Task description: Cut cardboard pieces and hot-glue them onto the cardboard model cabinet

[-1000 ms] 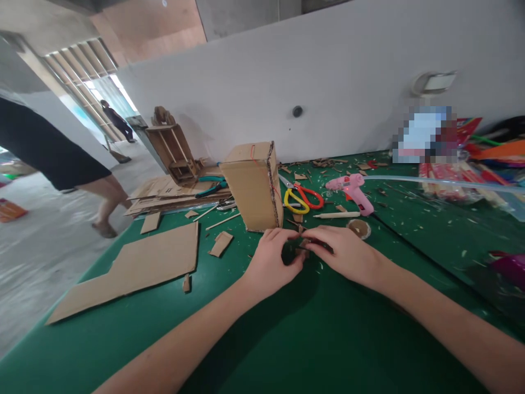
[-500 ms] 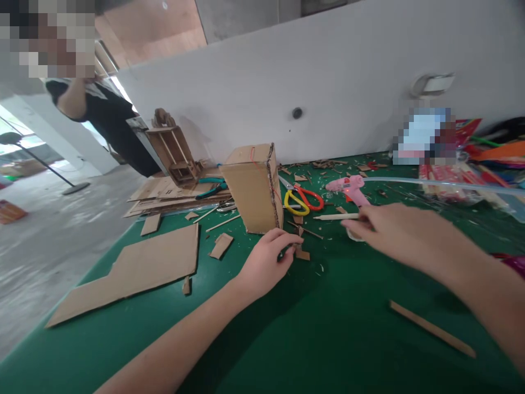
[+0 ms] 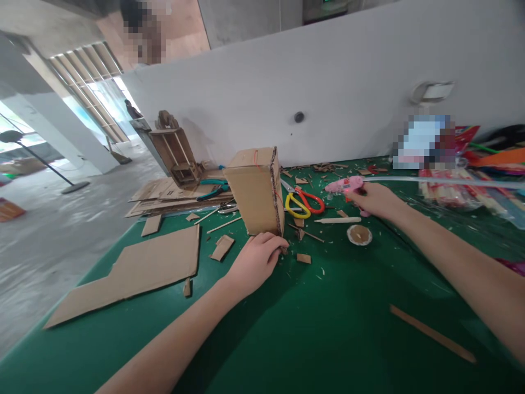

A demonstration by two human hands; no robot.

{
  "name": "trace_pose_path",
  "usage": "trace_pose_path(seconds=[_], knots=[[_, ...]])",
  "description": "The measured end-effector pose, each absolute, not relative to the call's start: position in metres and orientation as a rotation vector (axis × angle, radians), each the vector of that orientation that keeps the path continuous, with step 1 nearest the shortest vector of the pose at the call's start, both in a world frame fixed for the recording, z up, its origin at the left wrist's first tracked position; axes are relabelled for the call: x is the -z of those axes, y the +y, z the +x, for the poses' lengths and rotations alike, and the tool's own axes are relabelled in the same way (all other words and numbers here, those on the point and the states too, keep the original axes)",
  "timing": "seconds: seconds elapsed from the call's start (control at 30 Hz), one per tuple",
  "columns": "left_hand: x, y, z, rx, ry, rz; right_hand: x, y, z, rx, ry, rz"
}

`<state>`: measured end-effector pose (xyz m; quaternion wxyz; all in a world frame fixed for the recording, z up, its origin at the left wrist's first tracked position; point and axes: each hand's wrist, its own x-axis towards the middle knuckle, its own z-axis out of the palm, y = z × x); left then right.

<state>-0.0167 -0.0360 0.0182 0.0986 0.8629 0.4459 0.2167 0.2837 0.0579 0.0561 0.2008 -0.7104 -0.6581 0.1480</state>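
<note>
My right hand (image 3: 379,200) is closed around the handle of a pink hot glue gun (image 3: 344,185), whose nozzle points left; a long clear glue stick trails from its back. My left hand (image 3: 257,259) pinches a small brown cardboard scrap (image 3: 283,250), mostly hidden by the fingers. Just behind that hand stands a tall cardboard box (image 3: 255,191) with red thread on its top and side. A small cardboard rectangle (image 3: 303,258) lies right of my left hand. Near the front right rests a narrow cardboard strip (image 3: 432,334).
Scissors (image 3: 303,202) with yellow and red handles lie behind a pale pointed stick (image 3: 338,220) and a round cardboard disc (image 3: 360,235). A large cut cardboard sheet (image 3: 151,262) is at left. Teal-handled pliers (image 3: 213,189) rest near stacked cardboard. A person stands beyond the wall.
My right hand let go of the cardboard strip at front right and moved to grip the glue gun. My left hand shifted slightly left with the scrap. A person walked behind the wall.
</note>
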Motion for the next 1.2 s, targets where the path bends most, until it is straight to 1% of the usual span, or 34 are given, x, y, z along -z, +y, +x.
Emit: trace_pose_path(seconds=[0.1, 0.2, 0.3, 0.37, 0.5, 0.6, 0.7, 0.8, 0.87, 0.97, 1.2], knots=[[-0.017, -0.035, -0.018, -0.626, 1.340, 2.568, -0.059, 0.054, 0.285, -0.386, -1.717, -1.888], [-0.018, -0.037, -0.018, -0.644, 1.332, 2.544, -0.072, 0.038, 0.288, -0.362, -1.630, -1.844], [-0.019, -0.039, -0.015, -0.677, 1.338, 2.497, -0.086, 0.015, 0.287, -0.367, -1.660, -1.791], [-0.018, -0.038, -0.013, -0.720, 1.374, 2.411, -0.088, 0.000, 0.283, -0.429, -1.688, -1.726], [-0.020, -0.035, -0.010, -0.977, 1.339, 1.948, -0.076, -0.023, 0.273, -0.597, -1.701, -1.630], [-0.026, -0.036, -0.008, -1.203, 1.125, 1.439, -0.062, -0.033, 0.267, -0.736, -1.707, -1.403], [-0.031, -0.040, -0.006, -1.280, 0.915, 0.987, -0.051, -0.042, 0.260, -0.825, -1.759, -1.215], [-0.033, -0.044, -0.007, -1.255, 0.815, 0.738, -0.046, -0.051, 0.250, -0.780, -1.880, -1.165], [-0.033, -0.046, -0.008, -1.240, 0.773, 0.665, -0.044, -0.057, 0.243, -0.679, -1.954, -1.113], [-0.031, -0.047, -0.009, -1.217, 0.712, 0.614, -0.043, -0.062, 0.235, -0.509, -2.006, -1.052], [-0.025, -0.049, -0.006, -1.179, 0.657, 0.563, -0.034, -0.062, 0.234, -0.402, -2.064, -1.120]])
